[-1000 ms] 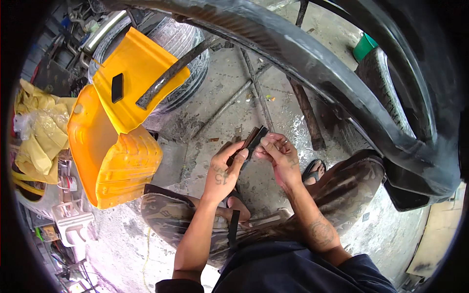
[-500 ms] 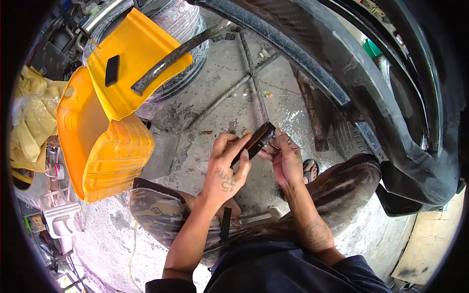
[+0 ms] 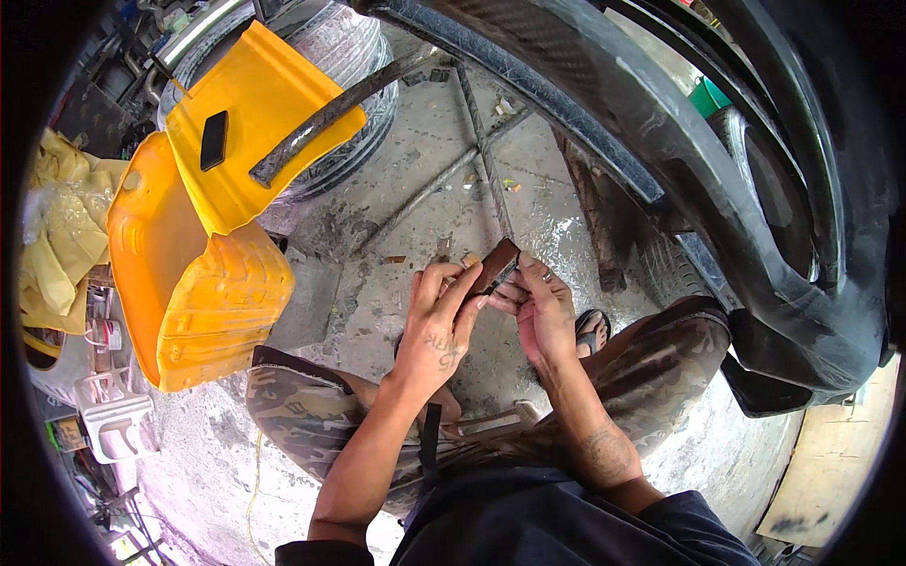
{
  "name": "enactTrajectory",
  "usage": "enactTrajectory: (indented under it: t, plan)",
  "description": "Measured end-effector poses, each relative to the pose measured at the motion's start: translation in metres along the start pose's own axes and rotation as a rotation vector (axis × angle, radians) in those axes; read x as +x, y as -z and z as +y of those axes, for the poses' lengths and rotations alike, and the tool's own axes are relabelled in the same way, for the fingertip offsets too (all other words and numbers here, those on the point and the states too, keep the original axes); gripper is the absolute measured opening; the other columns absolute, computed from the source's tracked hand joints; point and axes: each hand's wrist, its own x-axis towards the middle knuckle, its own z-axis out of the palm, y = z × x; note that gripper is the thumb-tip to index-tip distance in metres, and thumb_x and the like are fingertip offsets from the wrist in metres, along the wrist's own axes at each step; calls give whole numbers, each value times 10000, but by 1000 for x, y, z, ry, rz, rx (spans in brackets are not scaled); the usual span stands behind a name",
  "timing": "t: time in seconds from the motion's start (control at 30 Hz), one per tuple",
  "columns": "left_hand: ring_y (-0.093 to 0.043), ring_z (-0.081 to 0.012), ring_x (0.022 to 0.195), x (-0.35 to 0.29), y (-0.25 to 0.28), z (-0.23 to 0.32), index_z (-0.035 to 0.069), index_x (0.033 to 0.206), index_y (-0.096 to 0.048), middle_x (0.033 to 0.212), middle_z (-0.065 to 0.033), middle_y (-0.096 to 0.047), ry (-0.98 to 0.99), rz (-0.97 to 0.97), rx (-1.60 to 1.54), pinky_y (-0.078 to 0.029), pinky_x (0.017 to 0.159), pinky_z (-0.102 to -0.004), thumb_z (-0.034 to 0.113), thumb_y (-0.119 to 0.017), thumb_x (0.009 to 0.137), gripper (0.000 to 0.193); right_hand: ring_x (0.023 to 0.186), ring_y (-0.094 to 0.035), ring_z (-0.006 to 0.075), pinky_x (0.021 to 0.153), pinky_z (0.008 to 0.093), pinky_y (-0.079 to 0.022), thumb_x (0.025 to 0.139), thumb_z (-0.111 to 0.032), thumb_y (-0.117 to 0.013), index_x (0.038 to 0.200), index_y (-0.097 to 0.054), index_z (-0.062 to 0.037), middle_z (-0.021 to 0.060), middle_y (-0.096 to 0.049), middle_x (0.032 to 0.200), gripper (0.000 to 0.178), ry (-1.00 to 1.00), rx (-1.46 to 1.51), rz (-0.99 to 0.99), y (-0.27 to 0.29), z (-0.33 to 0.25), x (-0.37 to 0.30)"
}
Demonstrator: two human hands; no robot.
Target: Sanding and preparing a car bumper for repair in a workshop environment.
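Between my hands is a small dark rectangular block (image 3: 494, 267), its brown upper face resembling sandpaper. It slants up toward the far right. My left hand (image 3: 436, 325) is closed on its near end, with fingers along the side and the thumb below. My right hand (image 3: 547, 307) pinches its far right edge, thumb and fingertips pressed to it. A small tan piece (image 3: 470, 258) shows beside my left fingertips; whether it is held or lies beyond them I cannot tell.
A large black curved panel (image 3: 651, 104) arches over the right side. On the left stand a cut yellow plastic container (image 3: 222, 311) and a yellow sheet (image 3: 255, 104) bearing a black phone (image 3: 214, 140) and a dark curved strip (image 3: 321, 123). Crossed metal bars (image 3: 481, 146) lie on the floor ahead.
The block has turned in my hands, so its brown face now shows upward instead of its black side. My right fingers have shifted along its edge.
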Motion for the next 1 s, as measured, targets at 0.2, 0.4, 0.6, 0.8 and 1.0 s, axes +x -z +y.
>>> enactTrajectory:
  t: [0.2,0.4,0.6,0.8,1.0]
  plan:
    - [-551,-254,924,0,-3,1,44,1213,-648,1076,-109,-525,23,12,-29,-473,805,-356,4,-719,818,403,793,-664,134,689,285,-566,978,-274,-606,1043,-632,-44,25,-660,909,241,-7,11,8,-2,-1,-1]
    - [-557,-226,896,-1,-5,1,35,1196,-662,1067,-100,-513,14,28,-74,-478,786,-332,-17,-722,813,392,798,-667,131,692,285,-574,985,-270,-596,1099,-622,-28,36,-663,930,268,1,20,-17,1,1,1]
    - [-559,-218,884,0,-5,-1,29,1191,-665,1062,-95,-512,7,23,-95,-479,785,-320,-39,-714,812,388,844,-689,148,703,293,-583,999,-254,-573,1120,-610,-16,58,-677,966,269,14,42,-32,3,4,1]
    - [-570,-218,883,-1,-5,-3,30,1188,-667,1049,-99,-513,17,4,-126,-487,785,-315,-44,-712,812,385,829,-693,148,705,290,-588,999,-266,-573,1054,-615,-28,61,-682,964,247,31,25,-29,2,6,1]
    - [-579,-230,887,-1,-3,-6,34,1188,-669,1026,-108,-518,22,-22,-147,-494,778,-319,-42,-714,810,389,824,-690,143,697,294,-594,996,-285,-579,1026,-619,-39,51,-674,942,251,44,11,-54,5,6,0]
